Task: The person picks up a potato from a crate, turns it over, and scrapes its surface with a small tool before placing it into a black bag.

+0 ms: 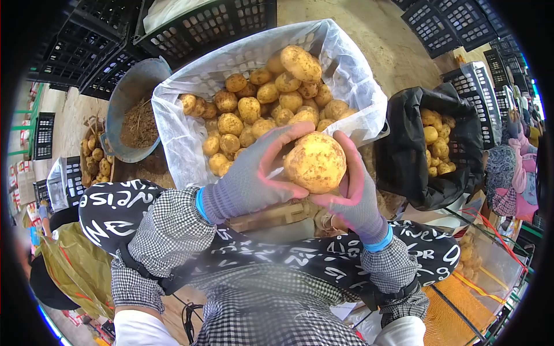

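Observation:
Between both hands is one large round potato (315, 162), pale yellow with brown specks of dirt. My left hand (252, 177), in a grey and pink glove, curves round its left side with the thumb below. On the right side my right hand (356, 193), gloved the same way, presses fingers and thumb against it. Behind the held potato stands a crate lined with white sheeting (190, 144), with a heap of potatoes (249, 109) inside. The held potato hides part of the crate's near side.
A blue-grey tub (131, 86) with soil stands left of the crate, beside a smaller container of potatoes (92, 164). At the right is a black-lined crate (404, 150) of potatoes. Black crates (202, 32) stand behind. Several people (519, 167) are at the far right.

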The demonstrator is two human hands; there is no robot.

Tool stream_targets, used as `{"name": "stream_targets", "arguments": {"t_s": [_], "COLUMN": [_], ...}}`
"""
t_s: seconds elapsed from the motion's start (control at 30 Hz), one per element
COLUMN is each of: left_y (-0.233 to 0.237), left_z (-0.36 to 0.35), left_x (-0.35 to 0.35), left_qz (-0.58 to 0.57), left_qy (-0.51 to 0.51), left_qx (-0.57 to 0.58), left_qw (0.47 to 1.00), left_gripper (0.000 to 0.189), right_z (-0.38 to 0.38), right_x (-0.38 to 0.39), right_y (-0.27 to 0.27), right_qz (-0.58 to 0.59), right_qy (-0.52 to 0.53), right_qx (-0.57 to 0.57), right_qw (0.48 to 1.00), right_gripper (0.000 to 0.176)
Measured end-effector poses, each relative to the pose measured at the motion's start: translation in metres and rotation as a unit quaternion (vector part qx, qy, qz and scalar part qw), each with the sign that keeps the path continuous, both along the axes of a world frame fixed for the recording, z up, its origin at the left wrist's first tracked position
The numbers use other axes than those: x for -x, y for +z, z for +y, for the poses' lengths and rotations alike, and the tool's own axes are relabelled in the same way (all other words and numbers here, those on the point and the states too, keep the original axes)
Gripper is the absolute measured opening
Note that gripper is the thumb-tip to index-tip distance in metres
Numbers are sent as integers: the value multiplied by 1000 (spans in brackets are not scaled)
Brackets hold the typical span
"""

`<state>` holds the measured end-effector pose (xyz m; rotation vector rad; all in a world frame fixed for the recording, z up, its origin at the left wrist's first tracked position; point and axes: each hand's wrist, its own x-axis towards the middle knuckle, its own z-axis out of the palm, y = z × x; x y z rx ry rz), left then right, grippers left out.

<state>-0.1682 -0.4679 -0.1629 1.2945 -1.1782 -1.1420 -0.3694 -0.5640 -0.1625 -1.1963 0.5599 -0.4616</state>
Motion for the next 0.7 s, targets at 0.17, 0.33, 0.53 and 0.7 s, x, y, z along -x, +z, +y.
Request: {"name": "stream_targets", "arguments": {"t_s": [0.17,0.33,0.53,0.7], "left_y": [4,7,12,11], "left_z": [1,4,2,4], "left_x": [4,1,4,20], "left_qz": [82,92,-31,-3], "left_qy": [-7,-58,-92,20], "left_qx": [8,44,120,55], "left_qw": [997,993,988,998], "left_gripper": [83,54,47,79], "right_z": [0,1,6,10], "right_x": [1,1,1,-1], "right_y": [1,0,-1,-7], "right_qz": [-14,-28,-7,-35], "right_qy": [3,-10,-43,-61], "right_qx": [-22,-77,-155,-52], "right_qw": [1000,997,987,996], "right_gripper": [101,95,100,96]}}
